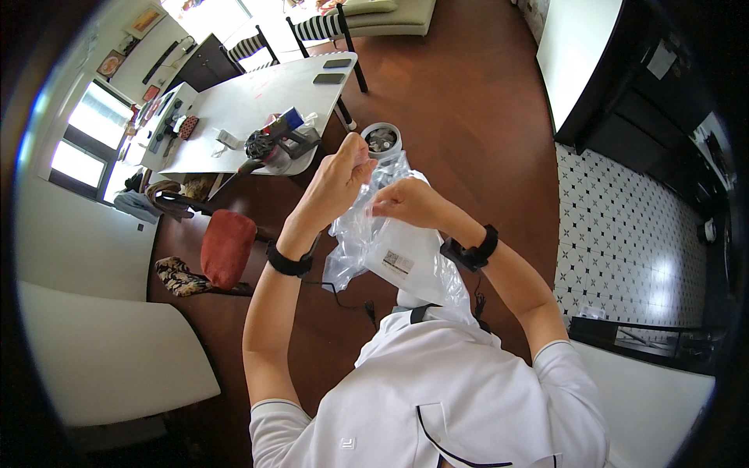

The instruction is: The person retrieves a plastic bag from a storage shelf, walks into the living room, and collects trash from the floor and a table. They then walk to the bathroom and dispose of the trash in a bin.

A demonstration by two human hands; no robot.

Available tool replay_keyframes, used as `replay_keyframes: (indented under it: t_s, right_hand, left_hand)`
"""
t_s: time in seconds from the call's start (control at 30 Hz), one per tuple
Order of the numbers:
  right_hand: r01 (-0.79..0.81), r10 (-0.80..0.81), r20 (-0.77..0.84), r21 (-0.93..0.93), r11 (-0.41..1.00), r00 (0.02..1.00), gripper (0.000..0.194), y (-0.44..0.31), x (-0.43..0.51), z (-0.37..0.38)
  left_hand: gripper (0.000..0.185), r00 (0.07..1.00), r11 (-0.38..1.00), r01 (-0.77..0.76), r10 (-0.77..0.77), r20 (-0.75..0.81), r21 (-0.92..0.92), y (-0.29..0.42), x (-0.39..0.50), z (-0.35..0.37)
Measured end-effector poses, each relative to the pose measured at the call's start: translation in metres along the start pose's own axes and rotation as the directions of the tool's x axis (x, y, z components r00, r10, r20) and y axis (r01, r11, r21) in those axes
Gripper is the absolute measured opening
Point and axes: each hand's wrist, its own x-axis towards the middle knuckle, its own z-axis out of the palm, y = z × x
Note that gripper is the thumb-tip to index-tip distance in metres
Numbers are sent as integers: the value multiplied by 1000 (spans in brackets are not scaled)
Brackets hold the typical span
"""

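A clear plastic bag (351, 234) hangs in front of me, gathered between my two hands. My left hand (339, 178) pinches its upper part with bent fingers. Lower and to the right, my right hand (409, 203) grips the same plastic near its edge. Inside or behind the film is a white sheet or packet (404, 257) bearing a printed code and writing; which of the two I cannot tell. Just beyond my hands, a round white bin (381, 140) with crumpled refuse in it stands on the floor.
A white table (219, 111) at the upper left bears a cordless vacuum cleaner (281, 140) and two phones (329, 78). A chair with a red seat (228, 248) stands left of me. Striped chairs (319, 27) are beyond the table. Patterned tiles (626, 245) lie right of the brown floor (468, 99).
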Motion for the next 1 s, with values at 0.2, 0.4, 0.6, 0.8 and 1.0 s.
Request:
replay_keyframes:
  t_s: [0.2, 0.4, 0.6, 0.8, 1.0]
  right_hand:
    - [159, -202, -211, -203, 966, 956, 24, 7, -2, -3]
    - [94, -154, -237, -246, 965, 959, 23, 7, 4, 9]
    - [77, -198, -268, -403, 912, 943, 32, 5, 8, 26]
    - [118, -381, -333, -599, 792, 863, 32, -8, -3, 43]
    - [116, -359, -296, -607, 786, 885, 33, -9, -27, 38]
  left_hand:
    - [29, 981, 991, 112, -121, 149, 68, -7, -17, -16]
    - [14, 994, 948, -46, 13, 106, 315, -21, -24, 1]
    - [25, 993, 863, -67, 106, -49, 501, -49, -27, 26]
    - [29, 962, 922, -45, 144, -232, 385, -110, -21, 26]
    - [39, 873, 953, 253, -151, -463, 167, -178, -32, 2]
